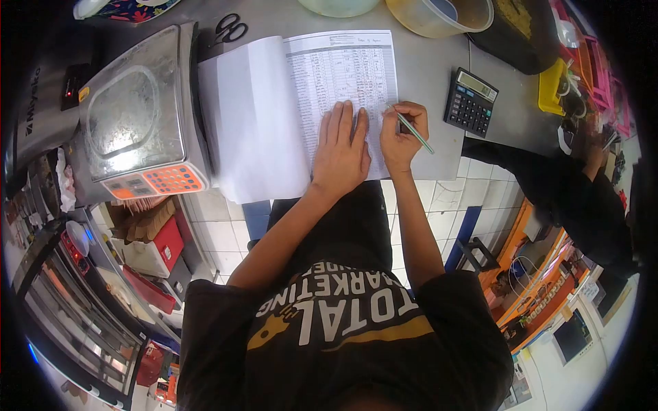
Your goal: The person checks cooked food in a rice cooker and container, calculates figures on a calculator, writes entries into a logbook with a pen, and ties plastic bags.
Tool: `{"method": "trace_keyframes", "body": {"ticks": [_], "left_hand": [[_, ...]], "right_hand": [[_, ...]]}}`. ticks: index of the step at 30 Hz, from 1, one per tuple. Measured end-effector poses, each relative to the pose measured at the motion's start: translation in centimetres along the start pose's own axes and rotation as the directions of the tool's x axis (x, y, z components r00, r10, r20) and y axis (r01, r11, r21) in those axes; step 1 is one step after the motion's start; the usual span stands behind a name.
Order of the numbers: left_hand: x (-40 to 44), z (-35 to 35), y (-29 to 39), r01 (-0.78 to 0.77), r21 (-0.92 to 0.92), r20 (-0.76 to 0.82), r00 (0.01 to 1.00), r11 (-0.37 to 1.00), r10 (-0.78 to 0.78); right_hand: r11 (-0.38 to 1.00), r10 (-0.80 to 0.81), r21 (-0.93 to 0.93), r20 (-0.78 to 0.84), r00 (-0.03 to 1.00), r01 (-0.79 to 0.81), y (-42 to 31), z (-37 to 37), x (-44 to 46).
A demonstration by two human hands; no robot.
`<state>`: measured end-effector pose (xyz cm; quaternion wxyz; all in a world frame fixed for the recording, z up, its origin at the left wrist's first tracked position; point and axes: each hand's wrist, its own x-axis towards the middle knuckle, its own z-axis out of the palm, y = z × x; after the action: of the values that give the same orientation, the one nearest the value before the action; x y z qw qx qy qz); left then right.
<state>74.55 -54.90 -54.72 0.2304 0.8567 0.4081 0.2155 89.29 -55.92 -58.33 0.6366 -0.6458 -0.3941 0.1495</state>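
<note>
My left hand (340, 149) lies flat on the lower part of a printed form (336, 75) with columns of handwriting, its fingers spread a little. Just right of it, my right hand (403, 137) grips a green pen (417, 131), its tip at the form's right edge. Folded-over blank pages (257, 123) lie to the left of the form. A black calculator (471, 103) sits to the right of my right hand.
A metal scale (133, 103) with an orange keypad stands at the left. Black scissors (229, 29) lie behind the pages. Plastic tubs (439, 17) and a yellow tray (550, 85) are at the back right. Another person in black (569, 185) is at the right.
</note>
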Motion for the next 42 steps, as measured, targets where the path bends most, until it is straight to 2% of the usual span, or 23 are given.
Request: {"method": "trace_keyframes", "body": {"ticks": [4,10,15,20,25,42], "left_hand": [[-0.1,0.0,0.1,-0.013,-0.026,-0.023,1.0,1.0,0.012],[-1.5,-0.8,1.2,0.007,0.002,0.091,0.996,1.0,-0.007],[-2.6,-0.7,1.3,-0.044,-0.054,0.138,0.989,0.998,0.051],[-2.8,-0.3,1.0,-0.047,-0.058,0.118,0.992,0.997,0.054],[-2.9,-0.1,1.0,-0.042,-0.053,0.102,0.994,0.998,0.047],[-3.0,-0.1,1.0,-0.052,-0.012,0.103,0.993,0.999,0.053]], "right_hand": [[1.0,0.017,-0.004,-0.013,1.0,-0.017,0.2,0.1,0.0],[0.996,0.056,0.069,-0.025,0.998,-0.054,0.0,0.1,-0.1],[0.991,0.066,0.115,-0.007,0.998,-0.065,0.0,0.1,-0.1],[0.991,0.063,0.119,0.009,0.998,-0.064,-0.1,0.1,-0.1],[0.971,0.176,0.167,-0.014,0.984,-0.171,-0.6,0.1,-0.1],[0.977,0.146,0.16,-0.009,0.989,-0.143,-0.9,0.2,0.1]]}}
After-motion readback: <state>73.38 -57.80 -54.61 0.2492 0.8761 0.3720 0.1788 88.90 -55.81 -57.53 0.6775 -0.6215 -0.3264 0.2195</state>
